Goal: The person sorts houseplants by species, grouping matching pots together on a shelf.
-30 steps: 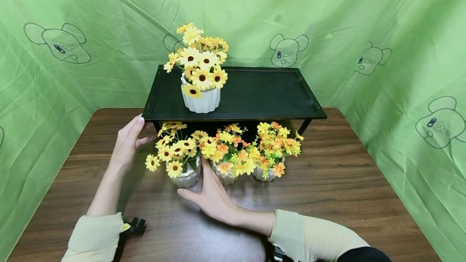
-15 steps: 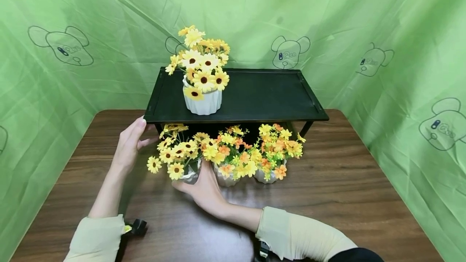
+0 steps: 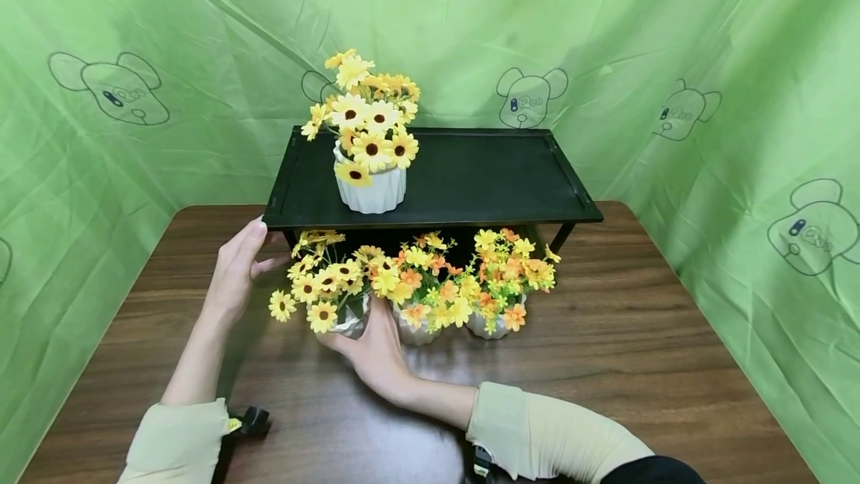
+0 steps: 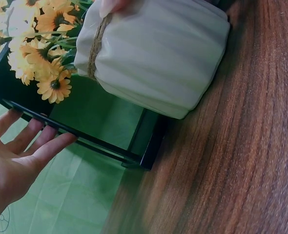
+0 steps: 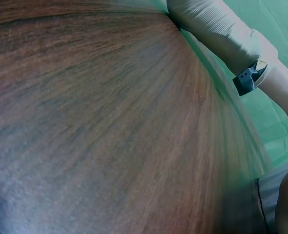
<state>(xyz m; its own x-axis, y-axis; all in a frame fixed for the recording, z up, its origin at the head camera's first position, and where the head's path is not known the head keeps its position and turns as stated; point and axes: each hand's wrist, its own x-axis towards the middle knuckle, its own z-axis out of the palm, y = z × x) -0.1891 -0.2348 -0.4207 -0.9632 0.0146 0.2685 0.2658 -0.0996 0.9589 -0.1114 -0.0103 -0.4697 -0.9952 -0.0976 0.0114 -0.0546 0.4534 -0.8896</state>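
Observation:
My right hand [image 3: 378, 355] holds the left white flowerpot [image 3: 351, 326] of the front row, thumb on its near side and fingers along its right. Yellow dark-centred daisies [image 3: 325, 282] stand in that pot. In the left wrist view the pot [image 4: 158, 53] shows twine round its top, with a fingertip [image 4: 112, 6] at the rim. My left hand [image 3: 231, 271] touches the left front corner of a black shelf [image 3: 490, 178]; its fingers lie nearly straight along the shelf's side bar [image 4: 92, 140]. The right wrist view shows the left sleeve [image 5: 222, 34] but not the right hand.
Two more flowerpots, a middle one [image 3: 418, 331] and a right one [image 3: 489, 326], bear orange and yellow flowers before the shelf. Another white pot [image 3: 372, 191] with daisies stands on its top. Green cloth [image 3: 430, 21] surrounds the wooden table [image 3: 605, 364].
My right hand has moved a little left and closed its thumb round the left flowerpot's near side. The left hand stays at the shelf's corner.

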